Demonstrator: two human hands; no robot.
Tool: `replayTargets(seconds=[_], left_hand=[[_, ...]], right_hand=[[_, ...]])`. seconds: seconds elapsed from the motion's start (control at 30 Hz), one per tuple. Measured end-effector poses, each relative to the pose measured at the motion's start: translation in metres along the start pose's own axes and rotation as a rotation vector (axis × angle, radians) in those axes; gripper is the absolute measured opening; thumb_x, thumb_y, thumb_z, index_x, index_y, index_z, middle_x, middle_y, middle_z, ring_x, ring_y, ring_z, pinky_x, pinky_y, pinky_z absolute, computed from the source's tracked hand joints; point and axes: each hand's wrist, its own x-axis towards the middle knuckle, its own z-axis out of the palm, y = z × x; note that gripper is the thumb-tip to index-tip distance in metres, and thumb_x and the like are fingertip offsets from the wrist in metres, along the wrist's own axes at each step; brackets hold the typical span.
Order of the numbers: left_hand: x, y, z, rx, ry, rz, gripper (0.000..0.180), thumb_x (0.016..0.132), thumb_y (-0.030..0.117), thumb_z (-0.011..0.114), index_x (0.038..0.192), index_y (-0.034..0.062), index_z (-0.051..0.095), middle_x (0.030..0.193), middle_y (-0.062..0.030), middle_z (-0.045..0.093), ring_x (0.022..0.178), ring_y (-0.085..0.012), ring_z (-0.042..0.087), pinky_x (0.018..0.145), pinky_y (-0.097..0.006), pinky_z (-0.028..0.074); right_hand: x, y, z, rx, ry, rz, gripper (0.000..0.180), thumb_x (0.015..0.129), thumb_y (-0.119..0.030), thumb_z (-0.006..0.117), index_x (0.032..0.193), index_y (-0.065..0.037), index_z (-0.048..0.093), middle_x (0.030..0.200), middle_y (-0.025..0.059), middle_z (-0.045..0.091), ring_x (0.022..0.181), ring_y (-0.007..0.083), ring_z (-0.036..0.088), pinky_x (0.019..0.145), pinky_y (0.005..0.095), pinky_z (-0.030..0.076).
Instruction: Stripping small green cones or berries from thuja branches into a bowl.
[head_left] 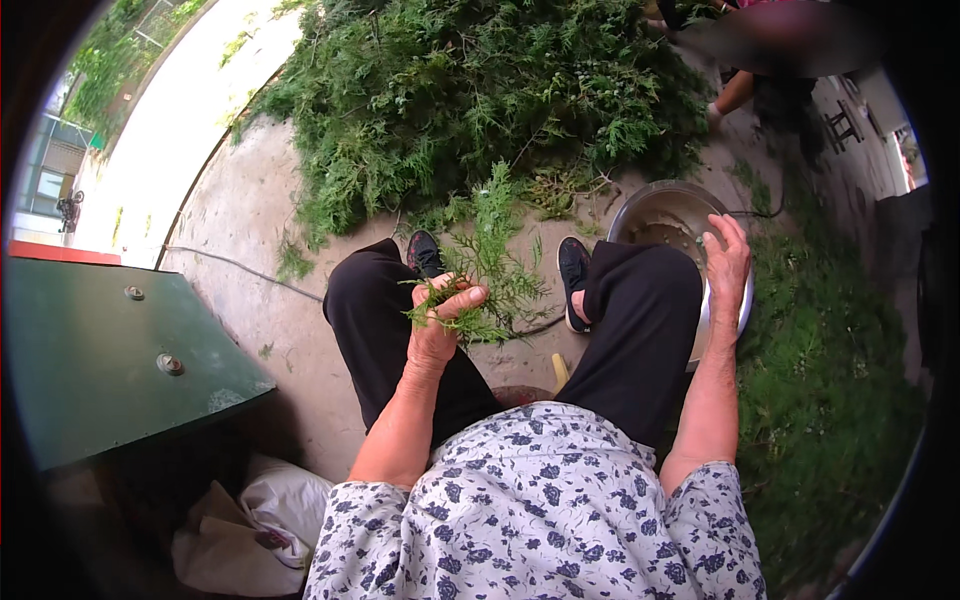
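My left hand (440,318) is closed around a green feathery conifer sprig (490,262) held between my knees, its fronds fanning up and to the right. My right hand (727,268) hovers with fingers spread over the rim of a round metal bowl (662,213) standing on the ground past my right knee; it holds nothing. The bowl has small bits lying in its bottom. I sit with black trousers and black shoes (573,270) on the concrete.
A big heap of cut green conifer branches (480,90) lies ahead. More greenery (820,380) covers the ground at right. A green metal box (110,350) stands at left, a white bag (262,515) below it. Another person (760,60) sits at top right.
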Motion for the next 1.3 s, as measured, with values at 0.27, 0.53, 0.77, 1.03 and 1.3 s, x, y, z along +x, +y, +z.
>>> replayTargets(seconds=[0.27,0.53,0.77,1.03,1.3], left_hand=[[-0.008,-0.020,0.027,0.424,-0.085,0.526,0.013,0.072,0.006,0.070,0.084,0.0018,0.066,0.073,-0.0054,0.058,0.069,-0.0163,0.054,0.063,-0.028,0.042],[-0.022,-0.028,0.042,0.682,-0.302,0.770,0.041,0.062,-0.003,0.066,0.101,0.0060,0.061,0.079,-0.0066,0.054,0.074,-0.0235,0.052,0.066,-0.033,0.045],[-0.025,-0.008,0.034,0.793,-0.206,0.772,0.063,0.056,-0.007,0.057,0.119,0.0040,0.052,0.120,-0.0148,0.051,0.110,-0.0330,0.050,0.094,-0.040,0.038],[0.016,-0.027,0.014,0.204,0.061,0.201,0.022,0.081,0.014,0.065,0.098,-0.0002,0.061,0.091,-0.0031,0.059,0.079,-0.0091,0.053,0.072,-0.024,0.043],[0.012,-0.035,0.021,0.216,0.110,0.132,0.023,0.078,0.016,0.069,0.089,-0.0031,0.061,0.081,-0.0032,0.061,0.070,-0.0069,0.053,0.062,-0.022,0.043]], right_hand=[[-0.045,-0.140,0.048,0.710,-0.768,0.067,0.026,0.084,-0.022,0.061,0.096,0.001,0.064,0.081,0.0074,0.064,0.074,0.0152,0.058,0.071,0.0269,0.046],[-0.088,-0.144,0.109,1.115,-0.900,0.505,0.030,0.083,-0.020,0.062,0.098,0.005,0.058,0.086,0.0106,0.062,0.078,0.0159,0.061,0.069,0.0284,0.050],[-0.083,-0.138,0.102,1.209,-0.822,0.566,0.011,0.080,-0.010,0.065,0.081,0.001,0.064,0.070,0.0038,0.063,0.059,0.0117,0.059,0.055,0.0255,0.049],[-0.088,-0.149,0.088,0.973,-0.956,0.105,0.019,0.083,-0.018,0.063,0.084,0.001,0.063,0.067,0.0016,0.061,0.059,0.0071,0.055,0.055,0.0244,0.044],[-0.100,-0.148,0.094,0.726,-0.978,-0.141,0.017,0.081,-0.013,0.057,0.087,0.003,0.058,0.067,0.0128,0.060,0.060,0.0186,0.057,0.058,0.0323,0.044]])
